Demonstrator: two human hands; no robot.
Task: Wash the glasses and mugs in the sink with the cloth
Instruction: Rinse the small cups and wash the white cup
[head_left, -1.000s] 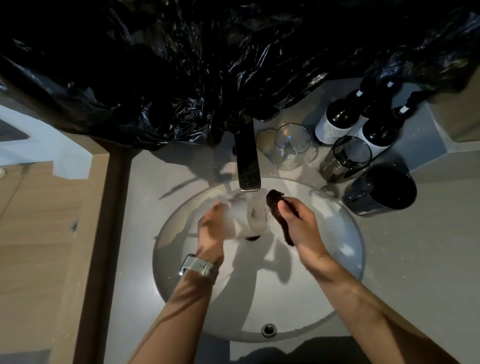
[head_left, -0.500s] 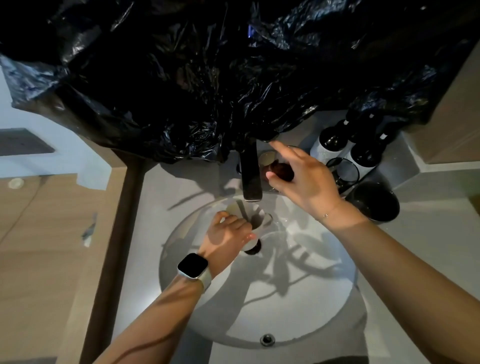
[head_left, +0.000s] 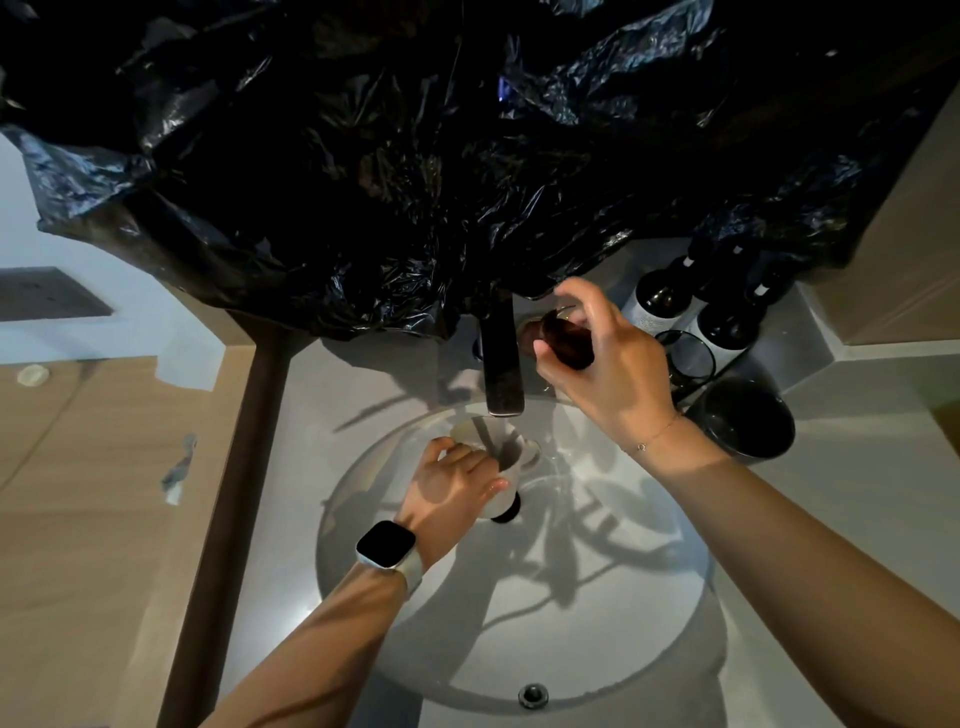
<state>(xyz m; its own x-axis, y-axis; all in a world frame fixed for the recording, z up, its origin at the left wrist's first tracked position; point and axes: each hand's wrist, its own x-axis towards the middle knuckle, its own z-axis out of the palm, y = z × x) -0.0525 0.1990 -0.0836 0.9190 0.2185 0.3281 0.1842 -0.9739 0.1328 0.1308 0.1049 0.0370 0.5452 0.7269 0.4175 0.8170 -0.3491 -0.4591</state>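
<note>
You hold a mug under the tap while your other hand reaches to the back of the bench.

Your left hand (head_left: 457, 480) curls round the white mug (head_left: 493, 457), gripping it tilted over the sink (head_left: 649, 623), straight below the tap (head_left: 501, 358). Your right hand (head_left: 608, 364) is up behind the basin, its fingers bent round the dark cloth (head_left: 569, 343), pinching it just right of the tap. Under that hand you can make out the rim of a clear glass (head_left: 563, 312), mostly hidden. To the right of your right hand stand a dark glass (head_left: 685, 356), a black mug (head_left: 743, 418) and two bottles (head_left: 660, 301).
</note>
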